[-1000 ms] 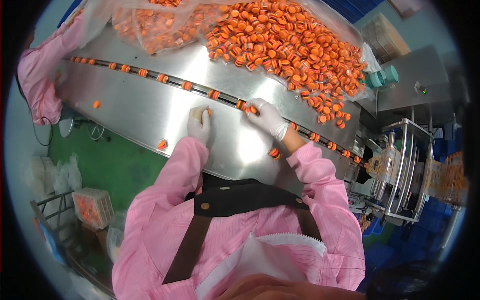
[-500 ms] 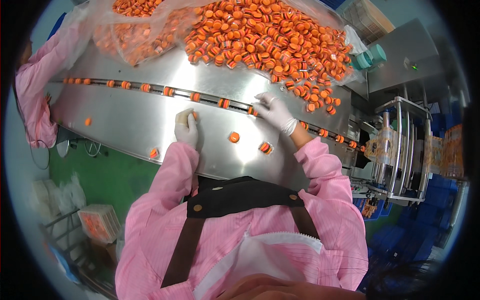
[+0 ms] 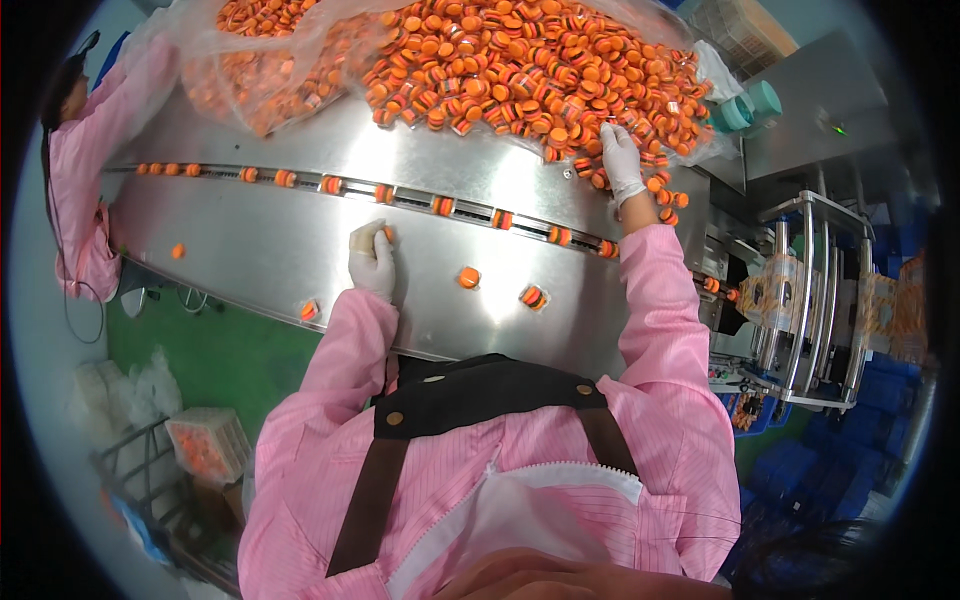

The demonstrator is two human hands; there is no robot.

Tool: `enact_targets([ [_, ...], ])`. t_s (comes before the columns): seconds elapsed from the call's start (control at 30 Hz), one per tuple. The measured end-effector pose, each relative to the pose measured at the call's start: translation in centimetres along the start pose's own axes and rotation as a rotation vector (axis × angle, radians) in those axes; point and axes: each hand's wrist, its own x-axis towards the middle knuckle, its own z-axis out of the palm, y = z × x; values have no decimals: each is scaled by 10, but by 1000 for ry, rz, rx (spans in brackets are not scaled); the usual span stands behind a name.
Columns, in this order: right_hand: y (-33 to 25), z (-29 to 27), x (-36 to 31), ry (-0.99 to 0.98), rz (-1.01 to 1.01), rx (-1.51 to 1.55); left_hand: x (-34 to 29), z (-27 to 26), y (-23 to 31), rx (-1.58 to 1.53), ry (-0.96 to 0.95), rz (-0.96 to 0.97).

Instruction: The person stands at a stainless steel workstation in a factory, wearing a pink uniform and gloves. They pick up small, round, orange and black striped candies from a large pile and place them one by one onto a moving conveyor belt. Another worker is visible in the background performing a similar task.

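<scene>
My left hand, in a white glove, is closed low over the metal table, with an orange burger-shaped candy at its fingertips. My right hand, gloved too, reaches onto the near right edge of a large pile of candies. Its fingers are stretched out over the pieces, and I see nothing held in them. Between me and the pile, a narrow conveyor channel carries a spaced row of layered orange candies. Two loose candies, a plain-topped one and a tilted one, lie on the near side of the table.
More candies fill a clear plastic bag at the far left. A co-worker's pink sleeve is at the left end. To the right stands a wrapping machine with metal rollers. Teal cups sit beside the pile.
My right hand has left the conveyor and moved away from me to the pile. The candies on the conveyor have shifted along to the right. My left hand has barely moved.
</scene>
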Motion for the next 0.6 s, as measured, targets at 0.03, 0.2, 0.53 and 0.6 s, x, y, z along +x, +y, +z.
enact_targets([
  [0.03,-5,2,4,-45,28,-19,0,-1,-3,30,10,28],
  [0.2,-16,8,30,-131,98,-144,0,-2,10,66,6,1],
  [0.53,-22,27,36,-66,83,-313,-1,-5,7,108,-37,-22],
  [0.6,-38,24,31,-68,164,-171,-1,-5,5,109,-41,-37],
])
